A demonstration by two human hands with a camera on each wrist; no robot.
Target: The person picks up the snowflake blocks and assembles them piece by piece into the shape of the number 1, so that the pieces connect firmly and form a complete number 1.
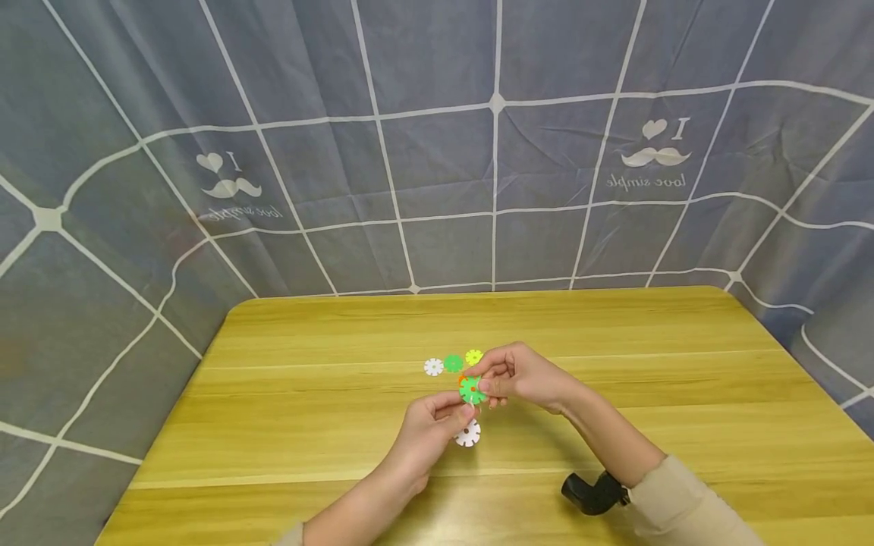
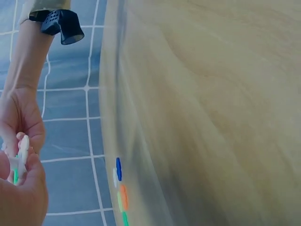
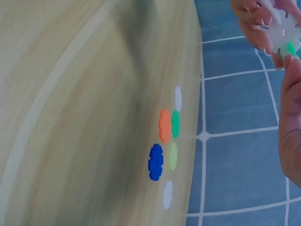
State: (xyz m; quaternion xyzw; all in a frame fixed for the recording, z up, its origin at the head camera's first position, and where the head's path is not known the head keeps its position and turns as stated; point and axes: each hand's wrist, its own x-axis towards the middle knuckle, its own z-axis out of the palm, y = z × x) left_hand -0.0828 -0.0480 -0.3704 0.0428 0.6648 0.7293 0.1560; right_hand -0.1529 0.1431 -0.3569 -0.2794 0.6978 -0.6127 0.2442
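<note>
Above the table, both hands meet over a small group of notched plastic discs. My left hand (image 1: 432,431) pinches a white notched disc (image 1: 467,434) between thumb and fingers. A green notched disc (image 1: 471,390) is pinched by my right hand (image 1: 524,377), its edge close to the left fingertips. In the right wrist view, the held white disc (image 3: 281,34) and a corner of the green disc (image 3: 289,49) touch or overlap; whether they are slotted together I cannot tell. A second white piece (image 3: 271,10) shows near the fingers there.
On the table (image 1: 293,425) behind the hands lie white (image 1: 433,367), green (image 1: 454,363) and yellow (image 1: 474,356) discs. The right wrist view adds orange (image 3: 164,125) and blue (image 3: 155,162) ones. A black camera mount (image 1: 592,493) sits at the right wrist. A grey curtain (image 1: 444,167) hangs behind.
</note>
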